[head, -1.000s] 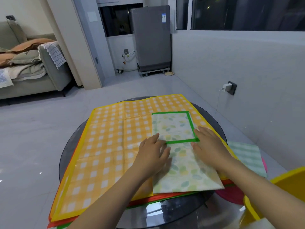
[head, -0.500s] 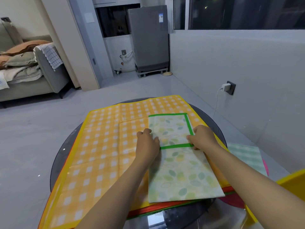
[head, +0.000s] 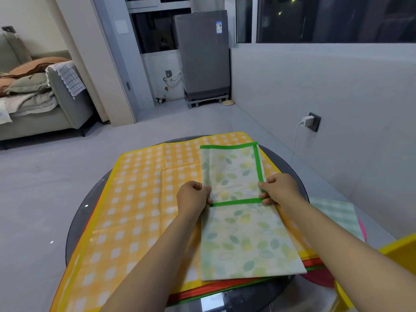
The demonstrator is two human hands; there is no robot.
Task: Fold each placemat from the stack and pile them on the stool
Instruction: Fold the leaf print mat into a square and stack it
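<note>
Lying nearest the camera is the plain leaf-print half of the green-bordered placemat (head: 247, 239), already narrowed into a long strip on top of the stack (head: 144, 199), whose uppermost sheet is the orange checked mat; red and green edges of lower sheets show at the near rim of the round glass table (head: 76, 224). At the strip's middle the left hand (head: 193, 197) pinches its left edge, fingers curled round the layers; the right hand (head: 279, 188) pinches the right edge at the green border's corner, thumb on top; both grips sit at the flap's green cross-edge, and the flap lies on the far half.

The risks, as I judge them: the sheets look slick and glossy, so a pull on the strip may drag the orange mat along or slide the stack toward the table's edge; a pinch that gathers only the upper layer would let the lower one lag, leaving the fold skewed; uneven motion between the two hands would set the green border crooked; a smooth mat may also spring open once released.

To the right, a folded pale green checked mat (head: 337, 212) rests on what seems a pink stool, mostly hidden; a yellow object (head: 400, 251) intrudes at the near right corner. Beyond lie the floor, a wall charger (head: 307, 120), a sofa (head: 33, 102) and a grey appliance (head: 202, 55).
</note>
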